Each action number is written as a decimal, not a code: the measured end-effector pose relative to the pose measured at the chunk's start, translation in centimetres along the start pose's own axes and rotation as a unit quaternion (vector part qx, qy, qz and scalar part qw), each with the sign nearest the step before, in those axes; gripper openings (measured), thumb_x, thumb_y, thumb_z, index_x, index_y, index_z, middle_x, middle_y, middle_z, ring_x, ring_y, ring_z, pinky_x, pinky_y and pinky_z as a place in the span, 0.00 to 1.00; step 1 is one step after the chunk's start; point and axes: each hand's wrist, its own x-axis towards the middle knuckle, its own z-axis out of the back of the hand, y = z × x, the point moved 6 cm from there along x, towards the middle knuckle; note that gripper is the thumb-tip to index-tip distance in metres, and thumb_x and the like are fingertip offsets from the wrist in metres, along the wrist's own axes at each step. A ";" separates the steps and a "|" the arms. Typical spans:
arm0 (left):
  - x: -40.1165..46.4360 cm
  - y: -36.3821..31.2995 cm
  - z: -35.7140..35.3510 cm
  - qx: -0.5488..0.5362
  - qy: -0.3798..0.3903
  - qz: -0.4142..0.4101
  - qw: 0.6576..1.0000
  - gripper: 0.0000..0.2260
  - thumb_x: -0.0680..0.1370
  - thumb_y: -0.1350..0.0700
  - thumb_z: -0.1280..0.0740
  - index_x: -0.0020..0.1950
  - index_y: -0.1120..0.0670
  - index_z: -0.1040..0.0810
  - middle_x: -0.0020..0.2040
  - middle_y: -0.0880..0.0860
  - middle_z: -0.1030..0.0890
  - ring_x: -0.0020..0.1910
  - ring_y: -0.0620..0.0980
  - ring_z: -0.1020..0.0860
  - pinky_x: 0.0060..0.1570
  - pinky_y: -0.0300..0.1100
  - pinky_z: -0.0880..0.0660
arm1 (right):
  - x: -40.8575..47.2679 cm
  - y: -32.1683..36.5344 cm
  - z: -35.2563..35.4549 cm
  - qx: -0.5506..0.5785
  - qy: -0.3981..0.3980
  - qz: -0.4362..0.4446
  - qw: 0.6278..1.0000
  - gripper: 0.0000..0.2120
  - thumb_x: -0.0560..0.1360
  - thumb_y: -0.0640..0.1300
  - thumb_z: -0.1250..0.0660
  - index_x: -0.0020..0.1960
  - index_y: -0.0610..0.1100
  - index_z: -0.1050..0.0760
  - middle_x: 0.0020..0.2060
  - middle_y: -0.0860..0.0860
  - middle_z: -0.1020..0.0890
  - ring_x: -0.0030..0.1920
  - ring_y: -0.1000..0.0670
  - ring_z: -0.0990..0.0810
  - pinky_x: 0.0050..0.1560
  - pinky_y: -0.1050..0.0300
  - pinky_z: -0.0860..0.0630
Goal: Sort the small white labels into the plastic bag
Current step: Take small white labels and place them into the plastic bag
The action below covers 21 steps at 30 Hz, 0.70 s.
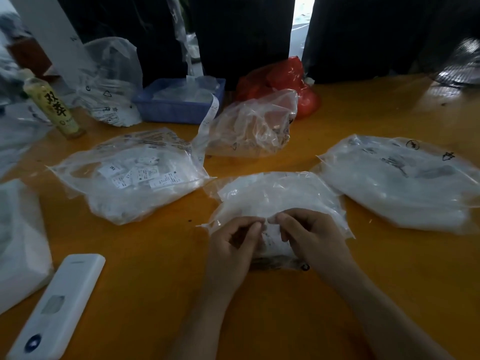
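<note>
Crowding the orange table (pixel 285 320) are a bag of loose labels (pixel 135 175) at left, a crumpled bag (pixel 249 128) behind, a full white bag (pixel 400 183) at right and a white remote (pixel 57 307) near the front-left edge. Between them, the left hand (pixel 231 245) and right hand (pixel 311 237) pinch a small white label (pixel 270 232) with curled fingertips, over the middle plastic bag (pixel 275 196). Bare tabletop shows only in front, around the forearms.

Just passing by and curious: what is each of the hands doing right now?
Left hand: fingers curled, pinching the near edge of the plastic bag.
Right hand: fingers curled, pinching the same edge of the bag.
</note>
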 end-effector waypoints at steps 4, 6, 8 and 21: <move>0.0 0.4 -0.1 -0.007 -0.006 -0.002 1.000 0.03 0.80 0.49 0.28 0.49 0.42 0.14 0.46 0.38 0.14 0.48 0.37 0.16 0.45 0.27 0.23 | -0.4 -1.4 0.0 0.081 -0.008 -0.029 0.996 0.16 0.84 0.53 0.41 0.52 0.49 0.16 0.36 0.45 0.20 0.25 0.53 0.31 0.25 0.61 0.35; -0.1 0.6 -0.2 -0.009 -0.003 -0.002 1.000 0.03 0.79 0.47 0.28 0.49 0.41 0.14 0.46 0.39 0.13 0.47 0.39 0.15 0.45 0.28 0.22 | -0.9 -1.5 -0.1 0.098 -0.002 -0.012 0.995 0.19 0.85 0.57 0.45 0.60 0.48 0.20 0.40 0.48 0.20 0.26 0.54 0.30 0.26 0.61 0.34; -0.1 0.4 -0.2 -0.011 -0.005 -0.002 1.000 0.06 0.79 0.43 0.30 0.49 0.40 0.14 0.45 0.40 0.13 0.45 0.39 0.15 0.44 0.28 0.22 | -1.2 -1.5 -0.4 0.063 0.007 0.006 0.998 0.18 0.82 0.59 0.40 0.61 0.48 0.23 0.38 0.56 0.21 0.28 0.58 0.27 0.28 0.65 0.32; -0.3 0.6 -0.1 -0.059 0.001 0.031 0.998 0.10 0.77 0.38 0.32 0.51 0.41 0.15 0.46 0.43 0.13 0.46 0.42 0.14 0.44 0.32 0.20 | -1.3 -1.9 0.0 -0.018 -0.046 0.012 0.999 0.07 0.79 0.49 0.31 0.44 0.49 0.20 0.27 0.58 0.23 0.25 0.58 0.28 0.28 0.67 0.33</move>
